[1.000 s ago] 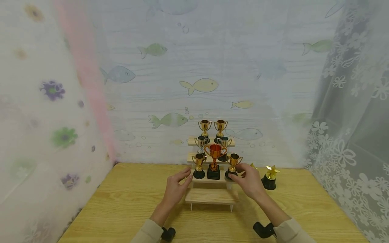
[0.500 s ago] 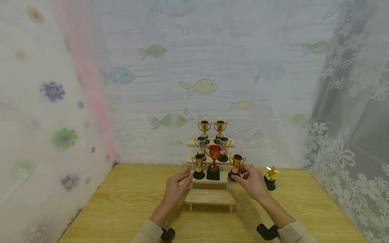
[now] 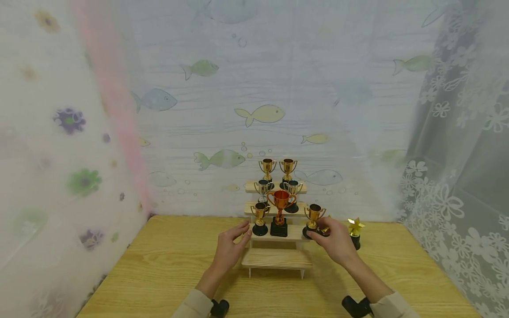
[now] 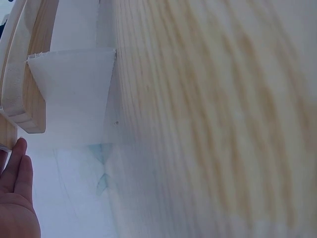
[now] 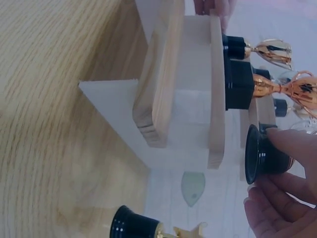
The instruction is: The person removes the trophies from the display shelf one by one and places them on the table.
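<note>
My right hand [image 3: 336,243] pinches a small gold trophy cup [image 3: 313,213] by its black base [image 5: 267,154]. In the right wrist view that base is off the shelf, just beyond the shelf's right end. A copper-coloured trophy [image 3: 280,201] stands mid-shelf, with another gold trophy [image 3: 260,214] to its left. Fingers of my left hand [image 3: 231,245] are extended at the left end of this shelf on the wooden stepped stand [image 3: 276,258]; whether they touch it I cannot tell. Silver trophies [image 3: 263,187] occupy the step behind, and two gold trophies [image 3: 267,166] the top step.
A gold star trophy [image 3: 355,226] stands on the wooden table [image 3: 179,260] right of my right hand. Another star trophy [image 3: 327,219] is mostly hidden behind that hand. The stand's lowest step bears nothing. A fish-patterned curtain [image 3: 222,119] hangs close behind the stand.
My right hand has moved right with the gold trophy, from beside the copper trophy to past the shelf's right end. The left hand has stayed in place.
</note>
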Demonstrator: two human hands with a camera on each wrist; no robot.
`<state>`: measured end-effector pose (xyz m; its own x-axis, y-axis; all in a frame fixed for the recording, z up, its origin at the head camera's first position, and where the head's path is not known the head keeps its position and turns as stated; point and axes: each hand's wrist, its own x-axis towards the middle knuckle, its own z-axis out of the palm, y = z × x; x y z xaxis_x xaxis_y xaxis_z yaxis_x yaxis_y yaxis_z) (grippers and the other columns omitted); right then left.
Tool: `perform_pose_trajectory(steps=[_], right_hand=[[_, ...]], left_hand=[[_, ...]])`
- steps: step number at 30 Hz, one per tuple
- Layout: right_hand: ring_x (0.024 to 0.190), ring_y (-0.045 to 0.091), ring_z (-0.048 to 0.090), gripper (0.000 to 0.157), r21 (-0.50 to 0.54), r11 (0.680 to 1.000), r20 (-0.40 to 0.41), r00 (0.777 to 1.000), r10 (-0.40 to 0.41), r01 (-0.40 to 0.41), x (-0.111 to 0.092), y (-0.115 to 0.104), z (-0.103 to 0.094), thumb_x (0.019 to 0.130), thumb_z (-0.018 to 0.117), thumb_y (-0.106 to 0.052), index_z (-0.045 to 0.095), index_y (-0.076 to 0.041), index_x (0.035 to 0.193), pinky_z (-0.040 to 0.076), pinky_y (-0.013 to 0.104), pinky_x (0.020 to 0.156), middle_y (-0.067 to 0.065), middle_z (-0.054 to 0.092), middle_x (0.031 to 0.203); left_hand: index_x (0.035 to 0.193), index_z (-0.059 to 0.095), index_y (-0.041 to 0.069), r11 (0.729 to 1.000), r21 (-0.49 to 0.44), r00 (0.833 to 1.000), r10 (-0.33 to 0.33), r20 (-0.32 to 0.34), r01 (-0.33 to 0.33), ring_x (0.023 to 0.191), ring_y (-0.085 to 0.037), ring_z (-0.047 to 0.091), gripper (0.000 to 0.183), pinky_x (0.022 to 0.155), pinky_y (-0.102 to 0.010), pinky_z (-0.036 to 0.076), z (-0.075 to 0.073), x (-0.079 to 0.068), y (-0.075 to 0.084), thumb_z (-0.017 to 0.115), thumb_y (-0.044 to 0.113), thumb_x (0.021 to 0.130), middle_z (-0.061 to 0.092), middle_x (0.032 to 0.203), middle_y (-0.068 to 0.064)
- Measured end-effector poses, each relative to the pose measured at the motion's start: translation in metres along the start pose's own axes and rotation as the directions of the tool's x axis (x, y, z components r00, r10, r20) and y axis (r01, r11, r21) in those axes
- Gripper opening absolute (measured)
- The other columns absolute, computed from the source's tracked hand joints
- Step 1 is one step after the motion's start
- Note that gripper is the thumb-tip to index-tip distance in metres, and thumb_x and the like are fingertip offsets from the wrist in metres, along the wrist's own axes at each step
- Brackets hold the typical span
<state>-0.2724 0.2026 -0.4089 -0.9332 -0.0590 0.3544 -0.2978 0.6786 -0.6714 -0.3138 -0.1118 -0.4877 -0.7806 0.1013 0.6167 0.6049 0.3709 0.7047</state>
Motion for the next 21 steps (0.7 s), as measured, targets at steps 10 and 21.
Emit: perform_pose_trajectory(steps=[10, 21], right_hand=[[0.092, 0.027, 0.069, 0.036, -0.004, 1.000, 0.002, 1.000, 0.005, -0.005, -0.0035, 0.0018, -0.0046, 0.092, 0.079, -0.024, 0.069, -0.002, 0.119, 0.058, 0.035, 0.070, 0.013, 0.070, 0.112], [0.096, 0.027, 0.066, 0.029, -0.044, 0.999, -0.022, 1.000, -0.019, 0.018, -0.0050, 0.0044, -0.0085, 0.091, 0.080, -0.023, 0.072, -0.003, 0.111, 0.056, 0.040, 0.078, 0.009, 0.071, 0.105]], left_hand=[[0.124, 0.071, -0.005, 1.000, 0.013, 1.000, -0.020, 0.010, 0.020, 0.125, -0.036, 0.062, 0.034, 0.098, -0.051, 0.054, -0.0012, 0.0002, 0.0016, 0.067, 0.021, 0.102, 0.066, 0.135, -0.014], [0.123, 0.072, -0.006, 1.000, 0.021, 1.000, -0.019, 0.009, 0.019, 0.125, -0.036, 0.062, 0.034, 0.099, -0.051, 0.053, -0.0010, 0.0009, 0.0031, 0.067, 0.020, 0.101, 0.066, 0.134, -0.015]])
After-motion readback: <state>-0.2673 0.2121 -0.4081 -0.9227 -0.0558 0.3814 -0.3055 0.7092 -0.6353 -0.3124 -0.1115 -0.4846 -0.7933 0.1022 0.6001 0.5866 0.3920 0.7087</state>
